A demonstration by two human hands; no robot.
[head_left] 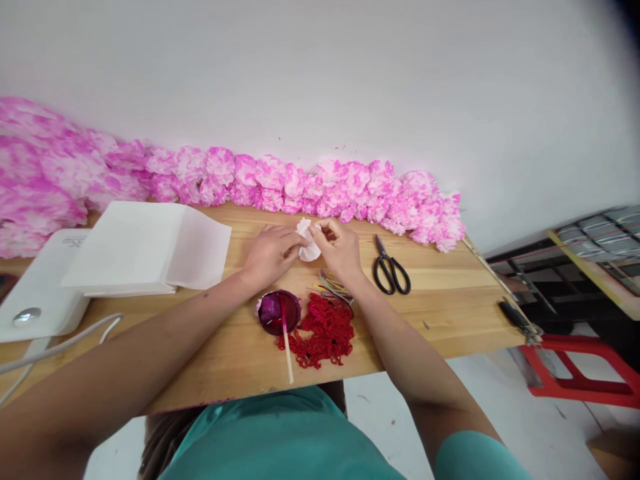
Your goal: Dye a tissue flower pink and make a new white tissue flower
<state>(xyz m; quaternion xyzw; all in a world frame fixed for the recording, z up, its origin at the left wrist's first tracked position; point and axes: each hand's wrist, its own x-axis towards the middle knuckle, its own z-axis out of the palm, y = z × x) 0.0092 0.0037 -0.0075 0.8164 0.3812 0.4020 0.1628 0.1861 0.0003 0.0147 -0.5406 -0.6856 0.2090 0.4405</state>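
Both my hands meet over the middle of the wooden table [450, 300]. My left hand [271, 252] and my right hand [340, 248] pinch a small bunch of white tissue paper [309, 241] between their fingertips, just above the tabletop. Just in front of my right wrist lie thin coloured wires [333, 287] and a heap of red crinkled pieces [324, 330]. A small dish of magenta dye [279, 311] with a stick [287, 348] resting in it stands near my left forearm.
A stack of white tissue sheets [145, 248] lies at the left beside a white device [45, 293] with a cable. Black scissors [391, 268] lie right of my hands. Several pink-and-white paper flowers [350, 190] line the wall. A red stool [580, 367] stands beyond the table's right end.
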